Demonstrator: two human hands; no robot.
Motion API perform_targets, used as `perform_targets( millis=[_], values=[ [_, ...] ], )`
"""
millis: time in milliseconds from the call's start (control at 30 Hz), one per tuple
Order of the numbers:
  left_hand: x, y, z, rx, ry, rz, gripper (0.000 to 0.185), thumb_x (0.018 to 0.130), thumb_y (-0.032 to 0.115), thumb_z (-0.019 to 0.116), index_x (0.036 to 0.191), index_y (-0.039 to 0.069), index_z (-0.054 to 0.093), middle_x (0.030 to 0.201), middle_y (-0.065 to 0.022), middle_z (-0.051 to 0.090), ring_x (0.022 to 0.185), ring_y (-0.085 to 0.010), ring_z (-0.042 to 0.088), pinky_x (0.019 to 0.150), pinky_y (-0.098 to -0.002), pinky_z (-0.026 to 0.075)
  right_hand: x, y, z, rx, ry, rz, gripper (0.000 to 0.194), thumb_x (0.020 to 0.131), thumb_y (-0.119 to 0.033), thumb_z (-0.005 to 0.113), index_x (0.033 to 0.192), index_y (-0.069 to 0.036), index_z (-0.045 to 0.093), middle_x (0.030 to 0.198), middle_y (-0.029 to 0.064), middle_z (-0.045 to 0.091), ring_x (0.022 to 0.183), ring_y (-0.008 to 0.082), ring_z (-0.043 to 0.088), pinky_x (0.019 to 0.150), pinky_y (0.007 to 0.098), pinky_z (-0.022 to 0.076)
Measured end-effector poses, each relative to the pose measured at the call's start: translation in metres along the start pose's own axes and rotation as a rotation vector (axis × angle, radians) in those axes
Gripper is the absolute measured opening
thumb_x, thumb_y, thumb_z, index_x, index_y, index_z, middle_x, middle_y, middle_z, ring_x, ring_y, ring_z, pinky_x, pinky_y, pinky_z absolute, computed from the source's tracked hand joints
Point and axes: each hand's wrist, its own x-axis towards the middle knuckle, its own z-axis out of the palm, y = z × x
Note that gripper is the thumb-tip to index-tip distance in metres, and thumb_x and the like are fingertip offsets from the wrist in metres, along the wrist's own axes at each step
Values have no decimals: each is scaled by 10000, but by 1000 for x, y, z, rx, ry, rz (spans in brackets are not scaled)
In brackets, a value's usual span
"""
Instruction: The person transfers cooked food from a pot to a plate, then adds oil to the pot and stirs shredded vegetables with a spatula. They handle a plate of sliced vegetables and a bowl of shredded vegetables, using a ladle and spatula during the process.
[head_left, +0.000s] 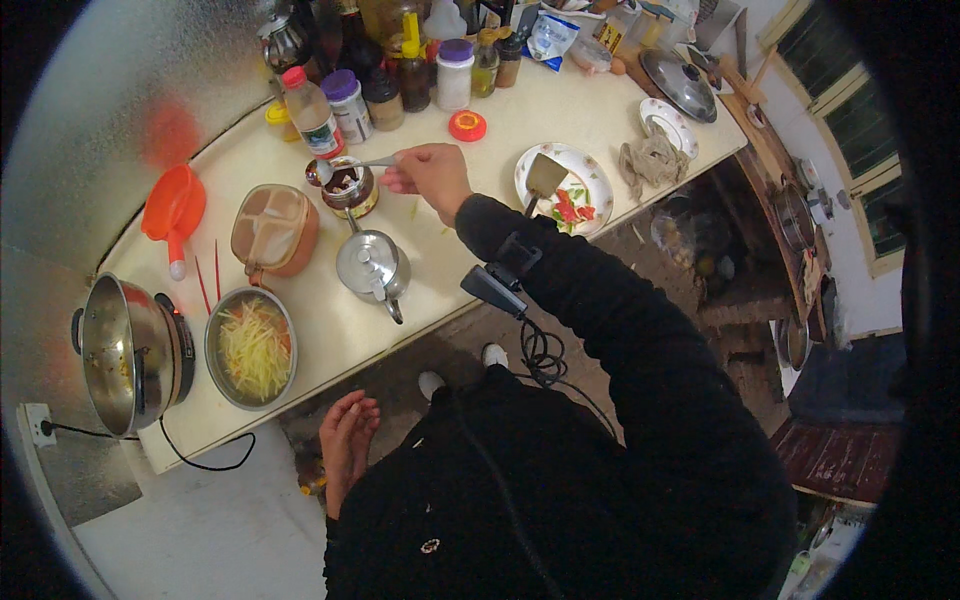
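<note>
Pinched in my right hand is the handle of a small spoon, its bowl over the rim of an open glass jar of dark sauce. Just below the jar stands a metal spouted pot. My left hand hangs in front of the body, off the table edge, fingers loosely curled and nothing seen in it. Nearest to it on the table is a metal bowl of shredded pale-yellow vegetable with some orange shreds. A sectioned seasoning box sits left of the jar.
A metal pot rests on an electric cooker at left, near an orange-red ladle and red chopsticks. Bottles and a purple-lidded jar line the back. At right are a plate with a spatula and cut peppers, a rag and a lid.
</note>
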Motion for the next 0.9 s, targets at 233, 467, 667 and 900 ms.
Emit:
perform_targets(
  millis=[233, 467, 667, 900],
  values=[
    [2, 4, 6, 14, 17, -13, 249, 916, 81, 551, 1154, 7, 561, 1015, -122, 639, 863, -180, 624, 775, -303, 511, -5, -1, -3, 65, 19, 89, 220, 923, -66, 533, 1024, 125, 570, 921, 193, 666, 783, 218, 686, 709, 272, 582],
    [6, 3, 5, -16, -21, -2, 277, 916, 98, 554, 1173, -4, 536, 1008, -135, 636, 868, -206, 616, 746, -319, 503, -17, -8, -11, 190, -7, 123, 221, 929, -74, 523, 1055, 103, 561, 983, 196, 659, 841, 205, 669, 765, 286, 564],
    [12, 0, 6, -36, -76, 4, 278, 913, 99, 559, 1169, -8, 536, 1004, -134, 628, 863, -205, 611, 743, -319, 505, -53, -49, -93, 215, 7, 39, 236, 952, -123, 507, 1083, 61, 574, 1004, 132, 653, 835, 155, 621, 801, 258, 516],
    [17, -1, 28, -1, -69, -45, 243, 924, 85, 539, 1149, -6, 555, 1003, -124, 630, 865, -186, 612, 794, -316, 499, -122, -71, -238, 58, 525, -99, 243, 943, -158, 554, 1052, 59, 566, 966, 147, 664, 858, 180, 654, 758, 271, 543]
  ],
)
